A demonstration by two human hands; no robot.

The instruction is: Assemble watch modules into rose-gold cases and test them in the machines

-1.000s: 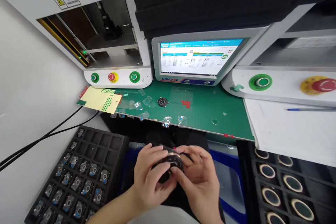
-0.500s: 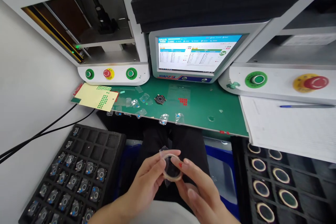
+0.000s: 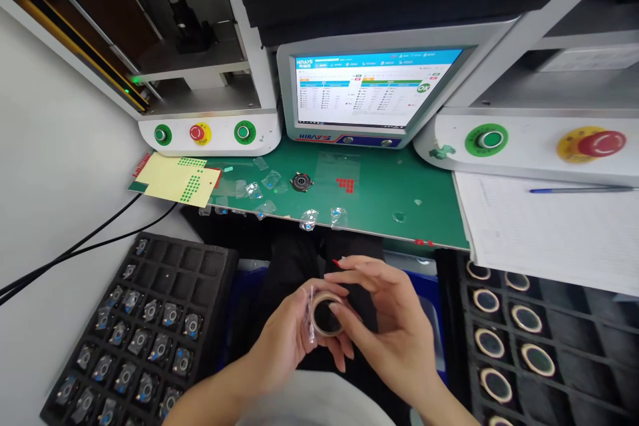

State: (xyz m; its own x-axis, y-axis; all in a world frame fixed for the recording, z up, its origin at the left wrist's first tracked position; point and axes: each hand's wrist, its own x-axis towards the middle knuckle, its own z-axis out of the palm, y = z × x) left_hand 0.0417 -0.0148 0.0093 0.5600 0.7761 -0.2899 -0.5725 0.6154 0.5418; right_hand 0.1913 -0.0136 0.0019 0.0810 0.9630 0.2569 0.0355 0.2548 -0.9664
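My left hand (image 3: 284, 326) is closed around a round watch case (image 3: 320, 331) with a pale gold rim and dark face. Clear film (image 3: 310, 329) clings to its left side, under my left fingers. My right hand (image 3: 394, 319) is beside it, with the thumb resting on the dark face and the other fingers stretched out and apart. A small red sticker (image 3: 336, 263) shows at the tip of a right finger. On the green bench top lies a dark round watch part (image 3: 301, 182), near a clear sheet with red stickers (image 3: 345, 184).
At left, a black foam tray (image 3: 200, 258) holds film-covered watch parts. Another black tray (image 3: 574, 353) at right carries gold-rimmed cases. Film scraps (image 3: 266, 208) lie along the bench edge. Behind stand a monitor (image 3: 369, 93), button panels, a yellow sticker sheet (image 3: 177, 178), papers and a pen (image 3: 579, 190).
My right hand has lifted its fingers away from the case, carrying the red sticker upward, and its thumb has come onto the face. The left hand keeps hold. The view has shifted slightly.
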